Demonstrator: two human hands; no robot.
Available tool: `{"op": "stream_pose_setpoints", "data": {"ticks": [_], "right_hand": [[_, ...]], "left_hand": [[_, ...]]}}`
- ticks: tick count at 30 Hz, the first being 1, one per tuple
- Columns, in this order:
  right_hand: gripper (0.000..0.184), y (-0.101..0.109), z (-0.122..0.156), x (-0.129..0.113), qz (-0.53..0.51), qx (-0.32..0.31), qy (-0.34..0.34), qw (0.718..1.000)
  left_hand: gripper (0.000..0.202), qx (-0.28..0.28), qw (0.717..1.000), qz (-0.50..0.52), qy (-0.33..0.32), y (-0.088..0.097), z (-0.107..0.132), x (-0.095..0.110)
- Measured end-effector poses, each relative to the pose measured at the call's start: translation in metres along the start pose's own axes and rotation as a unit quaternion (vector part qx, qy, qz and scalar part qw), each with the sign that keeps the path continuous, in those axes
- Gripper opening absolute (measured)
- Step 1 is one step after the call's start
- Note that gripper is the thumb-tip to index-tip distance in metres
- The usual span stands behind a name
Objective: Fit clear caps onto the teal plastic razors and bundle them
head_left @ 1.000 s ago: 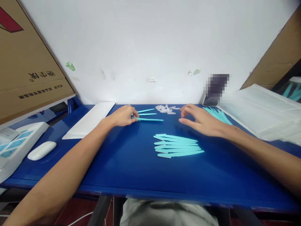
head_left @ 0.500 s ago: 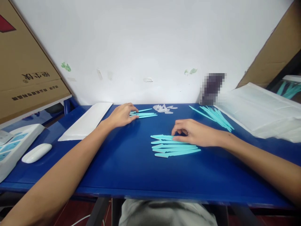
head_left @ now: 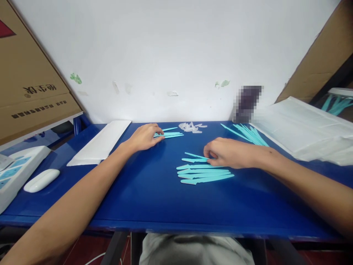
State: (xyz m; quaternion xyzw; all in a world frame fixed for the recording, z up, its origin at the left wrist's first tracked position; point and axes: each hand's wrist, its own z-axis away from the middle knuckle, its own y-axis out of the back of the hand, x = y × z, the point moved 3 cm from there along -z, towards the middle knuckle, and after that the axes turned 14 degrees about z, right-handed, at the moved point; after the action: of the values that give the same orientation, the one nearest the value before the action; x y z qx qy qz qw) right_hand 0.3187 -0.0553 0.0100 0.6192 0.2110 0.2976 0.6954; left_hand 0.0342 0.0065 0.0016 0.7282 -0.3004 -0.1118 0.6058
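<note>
My left hand (head_left: 146, 137) rests at the back of the table, thumb and fingers closed around the near ends of several turquoise eyebrow razors (head_left: 174, 134). In my right hand (head_left: 220, 151) a single turquoise eyebrow razor (head_left: 192, 155) is pinched, tilted slightly, its other end hidden by the fingers. Just below it, a row of eyebrow razors (head_left: 205, 176) lies side by side, blades to the left. One razor (head_left: 193, 160) at the top of that row is partly covered by my right hand. Small whitish translucent pieces (head_left: 190, 127) are heaped between the hands, near the wall.
More turquoise razors (head_left: 249, 133) lie loose at the back right, beside white plastic sheeting (head_left: 298, 125). On the left are a white flat packet (head_left: 100, 143), a white oval case (head_left: 42, 180) and a white tray-like item (head_left: 41, 152). Cardboard (head_left: 33, 73) stands at the left edge.
My right hand has lifted slightly and turned, and one razor now angles away from the row. My left hand has shifted slightly right along its razors.
</note>
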Motion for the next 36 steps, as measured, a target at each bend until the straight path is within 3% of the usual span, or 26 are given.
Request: {"op": "stream_pose_setpoints", "data": {"ticks": [5,10,14,19,23,26,31,36], "right_hand": [[0.022,0.004,0.001,0.009,-0.073,-0.039,0.023,0.996],[0.027,-0.002,0.008,0.038,-0.103,-0.025,0.005,0.994],[0.031,0.001,0.014,0.063,-0.07,0.031,-0.063,0.995],[0.033,0.01,0.019,0.081,-0.028,0.124,-0.15,0.981],[0.039,0.012,0.017,0.085,0.005,0.259,-0.147,0.955],[0.038,0.01,0.015,0.085,0.014,0.305,-0.146,0.941],[0.032,0.006,0.013,0.08,-0.007,0.255,-0.207,0.944],[0.033,0.001,0.01,0.069,-0.047,0.229,-0.19,0.954]], "left_hand": [[0.037,0.006,1.0,0.004,-0.006,-0.001,0.0,0.001],[0.033,0.033,0.995,0.096,0.003,-0.007,-0.008,0.013],[0.032,0.017,0.992,0.124,-0.006,-0.021,-0.033,0.036],[0.036,0.003,0.997,0.061,-0.037,-0.042,-0.072,0.068],[0.043,-0.012,0.998,-0.018,-0.061,-0.055,-0.089,0.078],[0.042,-0.023,0.994,-0.063,-0.083,-0.061,-0.095,0.077],[0.038,-0.009,0.98,-0.125,-0.156,-0.059,-0.087,0.083],[0.039,-0.024,0.976,-0.105,-0.188,-0.045,-0.04,0.087]]}}
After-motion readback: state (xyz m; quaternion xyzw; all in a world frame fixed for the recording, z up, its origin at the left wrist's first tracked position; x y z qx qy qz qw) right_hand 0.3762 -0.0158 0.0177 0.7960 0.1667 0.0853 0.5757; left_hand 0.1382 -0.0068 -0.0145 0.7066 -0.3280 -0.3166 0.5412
